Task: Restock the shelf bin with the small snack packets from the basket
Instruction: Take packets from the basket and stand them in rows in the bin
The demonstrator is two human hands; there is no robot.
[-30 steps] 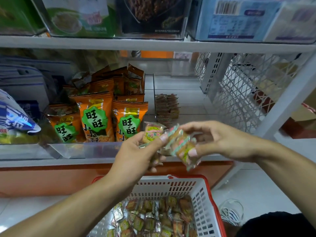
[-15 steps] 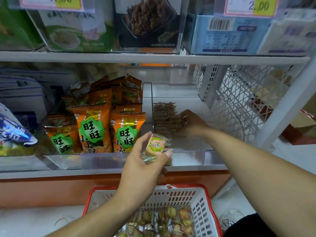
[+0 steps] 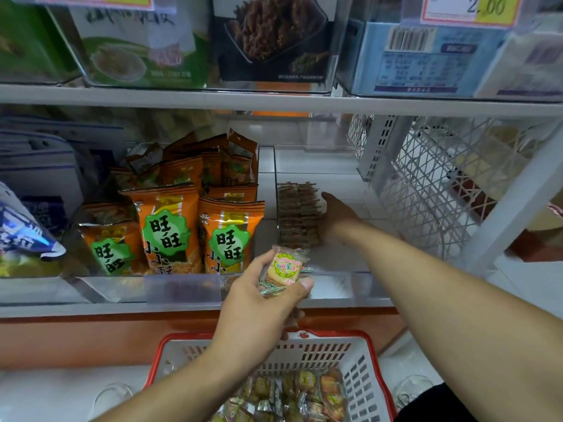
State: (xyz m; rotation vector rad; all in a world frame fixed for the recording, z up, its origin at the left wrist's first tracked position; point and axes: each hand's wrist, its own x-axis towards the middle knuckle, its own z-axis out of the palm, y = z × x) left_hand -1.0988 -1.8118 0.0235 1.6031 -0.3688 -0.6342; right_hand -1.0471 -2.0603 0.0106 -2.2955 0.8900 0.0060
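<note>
At the left of the middle shelf (image 3: 274, 102), glossy orange foil bags (image 3: 166, 229) stand upright in a clear bin, each printed with a green badge reading 旺旺. Lower, the left hand (image 3: 259, 303) pinches a few small snack packets (image 3: 281, 269) between thumb and fingers; the top one faces the camera, a squarish clear wrapper over a pale biscuit with a round green-and-pink label too small to read. Below sits the white slotted plastic basket (image 3: 362, 376) with its red rim, holding more crinkly packets (image 3: 301, 394). To the right, in the clear shelf bin (image 3: 341, 281), a stack of packets (image 3: 298, 214) stands on edge, its row running front to back. The right hand (image 3: 338, 216) lies against the stack's right side; its fingers are hidden, so its state cannot be told. Above right, a price tag (image 3: 469, 9) reads 2.00.
</note>
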